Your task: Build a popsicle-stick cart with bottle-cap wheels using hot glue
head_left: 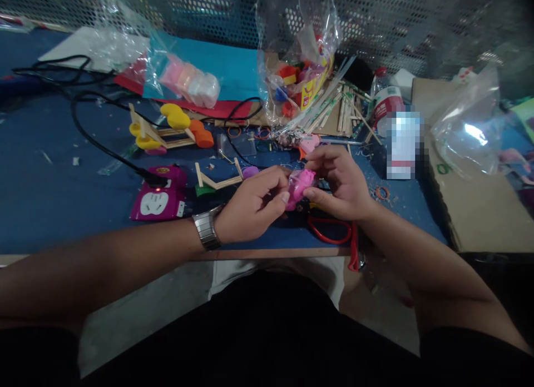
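A bright pink lump (301, 188), perhaps modelling clay, sits partly in clear plastic film between my two hands. My left hand (256, 201), with a metal watch on its wrist, pinches its left side between thumb and fingers. On the other side, the thumb of my right hand (340, 181) presses against the lump, with the fingers curled above. Red-handled scissors (331, 231) lie just below my right hand, their blades mostly hidden. Left of my left hand stands a small wooden-stick frame (219, 182) with green and purple pieces.
A purple power strip (161, 195) with a black cable is at left. Behind it stands a stick frame with yellow and orange pieces (173, 125). Bagged coloured tubs (298, 81), wooden sticks (348, 109) and a bottle (384, 100) line the back. Cardboard (463, 203) lies right.
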A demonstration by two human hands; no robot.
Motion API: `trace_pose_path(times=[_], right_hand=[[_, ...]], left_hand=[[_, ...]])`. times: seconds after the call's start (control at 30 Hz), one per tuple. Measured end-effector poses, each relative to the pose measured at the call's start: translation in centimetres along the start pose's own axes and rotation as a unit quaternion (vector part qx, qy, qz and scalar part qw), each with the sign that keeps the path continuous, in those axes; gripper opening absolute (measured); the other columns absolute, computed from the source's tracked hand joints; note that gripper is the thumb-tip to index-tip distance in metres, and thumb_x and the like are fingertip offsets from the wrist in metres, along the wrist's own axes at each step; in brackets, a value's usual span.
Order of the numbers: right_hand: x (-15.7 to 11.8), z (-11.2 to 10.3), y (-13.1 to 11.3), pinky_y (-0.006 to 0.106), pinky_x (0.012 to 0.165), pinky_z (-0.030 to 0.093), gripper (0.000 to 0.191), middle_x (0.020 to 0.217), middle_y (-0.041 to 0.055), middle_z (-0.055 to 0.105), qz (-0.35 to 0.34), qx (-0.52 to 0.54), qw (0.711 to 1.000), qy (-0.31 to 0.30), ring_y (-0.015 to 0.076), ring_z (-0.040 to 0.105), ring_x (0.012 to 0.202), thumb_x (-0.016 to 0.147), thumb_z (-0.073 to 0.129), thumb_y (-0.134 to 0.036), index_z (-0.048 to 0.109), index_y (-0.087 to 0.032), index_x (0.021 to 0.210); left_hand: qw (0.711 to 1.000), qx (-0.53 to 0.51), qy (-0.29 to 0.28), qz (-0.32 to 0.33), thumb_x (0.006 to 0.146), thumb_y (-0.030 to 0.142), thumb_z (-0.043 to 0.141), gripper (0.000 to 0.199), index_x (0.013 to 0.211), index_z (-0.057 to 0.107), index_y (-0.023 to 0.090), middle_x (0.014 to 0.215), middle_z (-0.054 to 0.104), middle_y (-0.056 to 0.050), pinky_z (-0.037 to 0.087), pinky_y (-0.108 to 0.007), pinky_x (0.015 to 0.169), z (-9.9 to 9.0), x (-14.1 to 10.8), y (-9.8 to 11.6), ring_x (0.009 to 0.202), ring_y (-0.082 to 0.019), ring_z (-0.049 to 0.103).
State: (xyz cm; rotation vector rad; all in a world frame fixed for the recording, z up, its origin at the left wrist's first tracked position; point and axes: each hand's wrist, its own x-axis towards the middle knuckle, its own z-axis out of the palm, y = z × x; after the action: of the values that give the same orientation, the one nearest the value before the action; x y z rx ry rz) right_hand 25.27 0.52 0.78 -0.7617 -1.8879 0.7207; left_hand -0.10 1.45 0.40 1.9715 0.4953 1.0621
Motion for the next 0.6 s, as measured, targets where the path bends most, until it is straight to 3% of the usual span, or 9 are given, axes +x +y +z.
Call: trace_pose_path(times=[0.1,0.2,0.37,0.47,0.6], right_hand=[[0.0,0.0,-0.2,0.024,0.070,0.062,0.060,0.105,0.0011,0.075,-0.009,-0.016,1.000,-0.004,0.0143,0.072,0.081,0.099,0.095,-0.053,0.064,-0.026,0.144],[-0.1,-0.2,-0.3,0.024,0.072,0.064,0.062,0.108,0.0019,0.078,-0.033,-0.020,0.999,0.005,0.0141,0.074,0.081,0.095,0.100,-0.049,0.068,-0.028,0.144],[0.2,-0.6,-0.5,0.028,0.069,0.064,0.048,0.117,0.0062,0.078,-0.109,-0.045,0.993,0.011,0.0155,0.072,0.082,0.101,0.092,-0.036,0.074,-0.028,0.144],[0.7,-1.0,-0.9,0.035,0.074,0.066,0.033,0.116,0.0082,0.077,-0.149,-0.099,0.984,0.009,0.0207,0.074,0.090,0.104,0.087,-0.037,0.081,-0.029,0.135],[1.0,-1.5,-1.5,0.041,0.085,0.069,0.020,0.114,0.0086,0.075,-0.163,-0.140,0.976,-0.028,0.0233,0.076,0.097,0.105,0.083,-0.037,0.086,-0.029,0.124]], left_hand=[[0.998,-0.051,-0.009,-0.036,0.113,0.031,0.066,0.018,0.101,0.056,0.023,0.102,0.066,-0.004,0.055,-0.030,0.069,0.2,-0.2,-0.1,0.085,-0.017,0.062],[0.991,-0.107,0.007,-0.078,0.108,0.040,0.081,0.030,0.119,0.056,0.026,0.118,0.066,-0.006,0.062,-0.028,0.070,0.5,-0.5,-0.3,0.090,-0.017,0.068],[0.995,-0.076,0.028,-0.050,0.107,0.030,0.081,0.037,0.139,0.062,0.027,0.130,0.072,-0.009,0.068,-0.030,0.085,0.8,-0.7,-0.5,0.106,-0.019,0.077],[0.997,-0.054,0.026,-0.049,0.107,0.031,0.081,0.037,0.141,0.068,0.025,0.131,0.077,-0.010,0.069,-0.030,0.085,0.6,-0.6,-0.4,0.112,-0.022,0.079],[0.997,-0.038,0.014,-0.067,0.107,0.042,0.084,0.034,0.131,0.074,0.021,0.124,0.079,-0.011,0.064,-0.027,0.073,0.4,-0.3,-0.3,0.104,-0.022,0.079]])
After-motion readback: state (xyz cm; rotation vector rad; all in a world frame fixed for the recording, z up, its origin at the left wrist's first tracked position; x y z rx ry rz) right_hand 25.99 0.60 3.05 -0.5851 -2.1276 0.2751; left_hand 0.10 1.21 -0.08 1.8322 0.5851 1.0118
